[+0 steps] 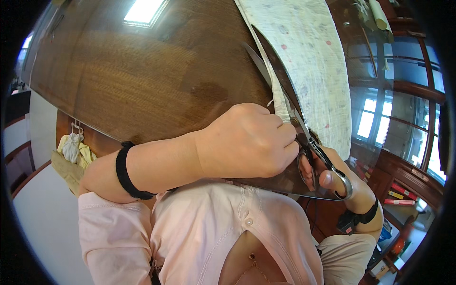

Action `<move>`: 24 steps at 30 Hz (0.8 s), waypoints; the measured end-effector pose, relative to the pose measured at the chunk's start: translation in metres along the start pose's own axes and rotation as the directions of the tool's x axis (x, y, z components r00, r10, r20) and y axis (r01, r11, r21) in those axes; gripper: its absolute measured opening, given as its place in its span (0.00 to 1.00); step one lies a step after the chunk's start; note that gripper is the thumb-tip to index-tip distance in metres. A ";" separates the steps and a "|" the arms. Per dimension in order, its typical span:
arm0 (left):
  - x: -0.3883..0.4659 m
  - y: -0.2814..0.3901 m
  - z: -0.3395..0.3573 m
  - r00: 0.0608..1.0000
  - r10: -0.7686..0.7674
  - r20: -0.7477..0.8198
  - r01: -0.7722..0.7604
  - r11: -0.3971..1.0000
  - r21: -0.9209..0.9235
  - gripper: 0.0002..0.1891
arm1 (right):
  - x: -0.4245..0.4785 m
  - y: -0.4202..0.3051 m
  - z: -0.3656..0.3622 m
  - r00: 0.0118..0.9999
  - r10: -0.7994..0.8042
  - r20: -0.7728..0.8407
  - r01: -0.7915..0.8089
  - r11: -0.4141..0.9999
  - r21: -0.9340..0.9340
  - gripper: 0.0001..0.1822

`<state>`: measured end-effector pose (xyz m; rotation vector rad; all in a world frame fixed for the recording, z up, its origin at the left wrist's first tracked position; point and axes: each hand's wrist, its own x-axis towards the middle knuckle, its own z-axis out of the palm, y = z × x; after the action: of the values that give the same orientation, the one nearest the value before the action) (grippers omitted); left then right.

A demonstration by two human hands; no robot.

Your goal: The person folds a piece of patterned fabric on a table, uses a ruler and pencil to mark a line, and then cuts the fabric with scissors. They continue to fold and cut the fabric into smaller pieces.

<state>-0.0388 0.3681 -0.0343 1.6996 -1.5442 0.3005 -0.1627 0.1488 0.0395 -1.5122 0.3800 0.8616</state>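
Observation:
A pale printed fabric [313, 71] with small pink spots lies over the right part of the wooden table. My left hand [245, 140] reaches across from the left, its fingers closed on the near end of a narrow strip along the fabric's edge. In my right hand [326, 171] are large metal scissors [302, 124], thumb and fingers through the handles. The blades are apart and point away from me, with the fabric's edge running between them. My left knuckles are close beside the scissors' pivot; whether they touch cannot be told.
The glass-topped wooden table [142, 78] spreads ahead, its near edge close to my body. Yellow and white cloths [73, 151] hang at its left side. Past the right edge stand a dark wooden cabinet [402, 171] with glass panes and a pale roll [378, 16].

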 end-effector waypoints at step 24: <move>-0.005 -0.001 0.004 0.999 -0.011 0.037 0.011 1.000 -0.004 0.08 | 0.004 -0.024 0.015 0.985 0.128 -0.120 -0.133 0.990 -0.037 0.25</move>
<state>-0.0400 0.3690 -0.0401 1.7185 -1.5604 0.2616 -0.1481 0.1674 0.0546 -1.5973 0.5545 0.8903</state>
